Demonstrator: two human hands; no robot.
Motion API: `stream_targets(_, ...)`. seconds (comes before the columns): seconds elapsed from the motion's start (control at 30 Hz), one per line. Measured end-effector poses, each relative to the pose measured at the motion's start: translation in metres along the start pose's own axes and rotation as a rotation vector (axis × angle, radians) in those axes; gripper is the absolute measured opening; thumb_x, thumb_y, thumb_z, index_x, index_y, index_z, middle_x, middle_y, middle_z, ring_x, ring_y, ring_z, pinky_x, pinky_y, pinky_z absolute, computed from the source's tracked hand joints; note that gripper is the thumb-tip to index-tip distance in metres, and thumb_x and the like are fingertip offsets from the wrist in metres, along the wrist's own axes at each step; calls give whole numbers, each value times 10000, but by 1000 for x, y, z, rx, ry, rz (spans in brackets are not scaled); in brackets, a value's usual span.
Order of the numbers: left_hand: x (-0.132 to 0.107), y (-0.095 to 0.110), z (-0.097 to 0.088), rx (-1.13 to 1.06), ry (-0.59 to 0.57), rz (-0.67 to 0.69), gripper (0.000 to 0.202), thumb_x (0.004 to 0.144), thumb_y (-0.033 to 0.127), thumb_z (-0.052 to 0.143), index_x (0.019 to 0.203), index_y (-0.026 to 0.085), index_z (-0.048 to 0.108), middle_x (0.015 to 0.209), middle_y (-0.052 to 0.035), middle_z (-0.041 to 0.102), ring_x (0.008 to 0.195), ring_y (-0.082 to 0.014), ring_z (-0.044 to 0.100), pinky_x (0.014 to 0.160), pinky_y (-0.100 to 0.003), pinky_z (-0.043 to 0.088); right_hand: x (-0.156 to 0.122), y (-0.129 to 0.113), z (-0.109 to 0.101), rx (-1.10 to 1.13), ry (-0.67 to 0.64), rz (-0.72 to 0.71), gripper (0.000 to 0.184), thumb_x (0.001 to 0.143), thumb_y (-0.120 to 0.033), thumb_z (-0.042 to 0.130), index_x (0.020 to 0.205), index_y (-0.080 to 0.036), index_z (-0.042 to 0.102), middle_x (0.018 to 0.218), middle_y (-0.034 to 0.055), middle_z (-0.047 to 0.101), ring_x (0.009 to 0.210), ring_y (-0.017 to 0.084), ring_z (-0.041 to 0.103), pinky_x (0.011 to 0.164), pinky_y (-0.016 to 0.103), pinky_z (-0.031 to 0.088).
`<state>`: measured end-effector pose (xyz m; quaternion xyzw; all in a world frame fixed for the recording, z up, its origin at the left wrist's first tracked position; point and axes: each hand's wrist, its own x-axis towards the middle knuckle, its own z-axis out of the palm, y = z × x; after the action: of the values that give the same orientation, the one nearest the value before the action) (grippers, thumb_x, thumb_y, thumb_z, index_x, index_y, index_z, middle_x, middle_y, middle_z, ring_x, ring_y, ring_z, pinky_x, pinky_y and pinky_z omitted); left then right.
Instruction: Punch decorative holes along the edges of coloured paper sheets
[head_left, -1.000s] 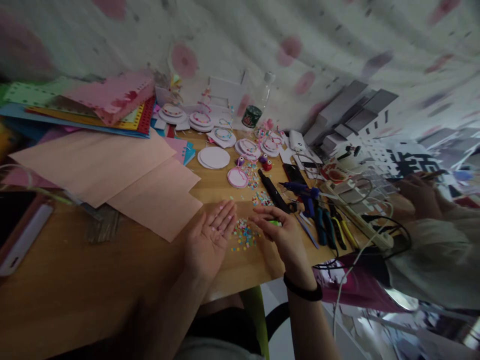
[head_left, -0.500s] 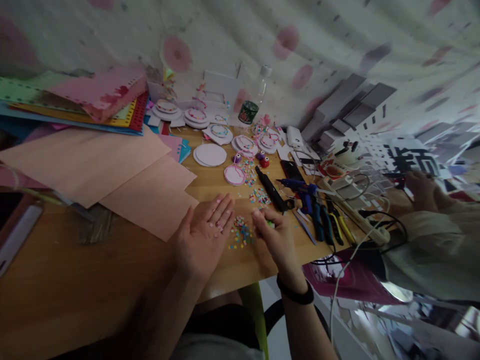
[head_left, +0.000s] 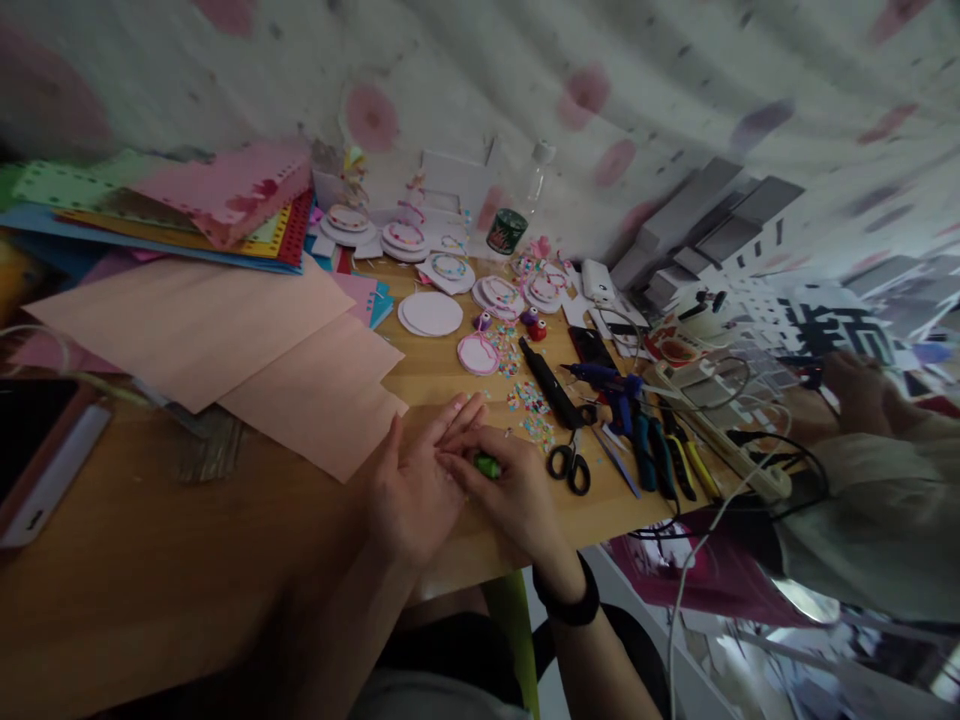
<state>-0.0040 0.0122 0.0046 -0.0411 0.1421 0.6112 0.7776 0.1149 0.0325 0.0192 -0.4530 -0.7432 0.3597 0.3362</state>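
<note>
Left hand point(head_left: 421, 492) palm up, its fingers extended, low over the near edge of the bench point(head_left: 307, 540). Right hand point(head_left: 521, 492) bent across it, fingers drawn in narrow, thumb and fingertips meeting at the left palm. Small green object point(head_left: 487, 466) held in the right hand, showing between thumb and curled fingers; its shape is mostly covered. Whether the right fingertips also pinch a tiny piece cannot be told; they hide much of the palm. Dark band point(head_left: 571, 595) on the right wrist.

Just beyond the right fingers, a scatter of coloured confetti point(head_left: 534, 402), running farther off toward a round card point(head_left: 478, 355) edged in pink. Black-handled scissors point(head_left: 570, 466) near, to the right of the right fingers. Past the scissors: blue glue gun point(head_left: 619, 390), teal-handled pliers point(head_left: 643, 452), yellow-handled pliers point(head_left: 679, 460), then a pale power strip point(head_left: 724, 430) with cables.

Left of the left fingers, close by, large peach sheets point(head_left: 322, 400) overlapping. Ahead of the fingers, white discs point(head_left: 431, 314); well beyond, a clear bottle point(head_left: 517, 215) with green label.

Far right of both hands, another person's pale sleeve point(head_left: 862, 510) and hand.
</note>
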Motion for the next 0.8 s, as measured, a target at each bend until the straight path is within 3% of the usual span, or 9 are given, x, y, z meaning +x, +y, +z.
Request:
stream_targets(0.2, -1, 0, 4, -13, 32, -14, 684, 1009, 532, 303, 1469, 41, 419, 1421, -175, 583, 1368, -244, 501, 1207, -376, 286, 1, -1, -7, 145, 36, 88, 171, 909, -292, 630, 772, -202, 680, 700, -7, 692, 619, 136, 605, 604, 244, 443)
stream_targets(0.43, -1, -2, 1, -13, 28, -12, 673, 1010, 510, 326, 1491, 43, 390, 1423, -186, 576, 1364, -247, 506, 1179, -367, 348, 6, 4, -14, 88, 109, 124, 347, 939, -407, 561, 656, -205, 553, 611, -22, 548, 594, 132, 504, 610, 257, 415)
stream_targets(0.8, 1, -4, -1, -7, 50, 0, 656, 1002, 497, 367, 1497, 67, 394, 1422, -185, 577, 1374, -258, 494, 1193, -395, 330, 10, 9, -13, 109, 124, 192, 402, 893, -494, 604, 622, -197, 603, 575, -7, 573, 555, 132, 504, 571, 256, 429)
